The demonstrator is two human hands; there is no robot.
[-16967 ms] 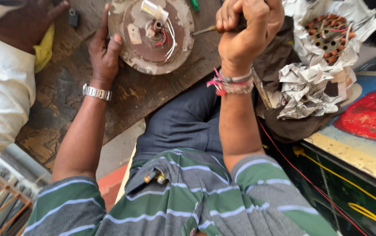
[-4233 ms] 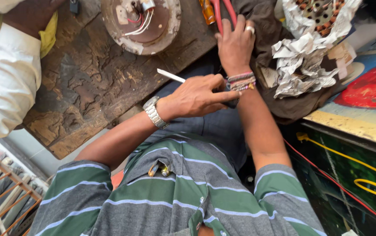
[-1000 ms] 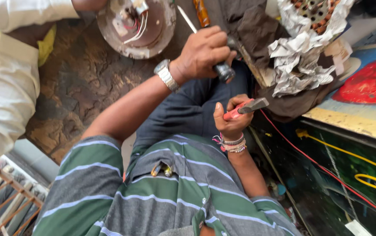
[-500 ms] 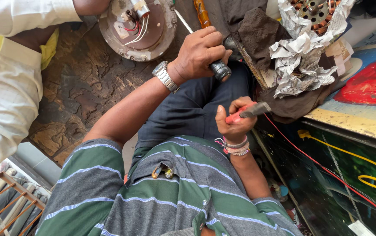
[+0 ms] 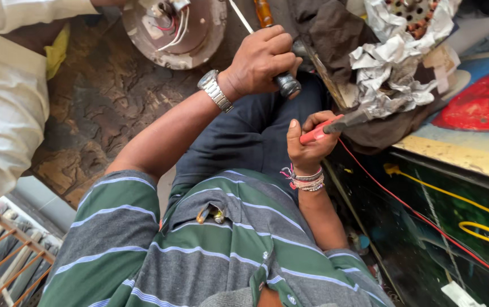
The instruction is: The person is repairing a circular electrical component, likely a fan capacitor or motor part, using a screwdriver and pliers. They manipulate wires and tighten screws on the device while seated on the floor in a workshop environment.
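Left hand: the left hand [image 5: 262, 61], a metal watch [image 5: 215, 90] on its wrist, is curled tight around a dark, knurled cylindrical handle [image 5: 286, 85]; only the butt end shows below the fist, so what kind of tool it belongs to I cannot tell. The grip is full-fisted, which reads to me as holding something steady rather than picking it up.

Right hand: the right hand [image 5: 311, 149], thread bands at the wrist, pinches a red-handled tool [image 5: 328, 126] between thumb and fingers, its dark tip pointing out towards the crumpled foil [image 5: 393, 69]. A thin red wire [image 5: 426, 219] runs from near it down the side of the bench, so it may be a soldering iron or a probe, held low over the lap, clear of the work.

Round motor plate: the round metal housing [image 5: 177, 29] with white and red leads sits on the worn wooden board [image 5: 105, 99], just beyond the left hand and apart from both tools.

Bench edge: dark cloth [image 5: 329, 31] and foil are heaped at the right edge, a screwdriver with an orange handle [image 5: 264, 12] beside them.

Other person: a white sleeve [image 5: 5, 108] reaches in from the left side, near the housing.
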